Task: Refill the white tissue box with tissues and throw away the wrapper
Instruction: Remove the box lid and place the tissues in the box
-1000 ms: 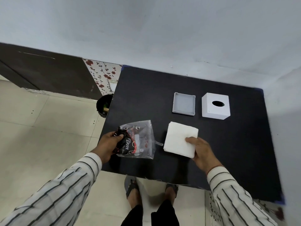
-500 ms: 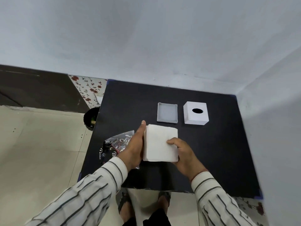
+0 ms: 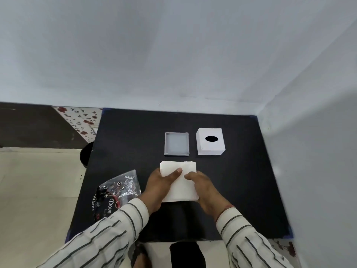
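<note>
Wrapper released since a second ago: then pinched in left hand, now lying loose on black table at its left edge, just left of that hand and partly hidden by striped sleeve. Left hand since brought across to tissue stack. Both hands now closed on stack from opposite sides, left thumb laid over top face, right hand gripping right edge with a finger on top. Stack flat on or just above table, just near of grey tray; contact with surface not determinable. White tissue box standing beside tray to the right, oval slot up, well apart from hands, untouched.

Judged meaning for task: tissues fully unwrapped, squaring or lifting of stack in hand; loading into box not yet done, wrapper not yet discarded. Dark round bin partly visible on floor past table's left edge, a likely destination.

Legible writing: "Dove" in white script on dark part of wrapper; further lettering alongside, too distorted to read. No marking visible on box or tray.
</note>
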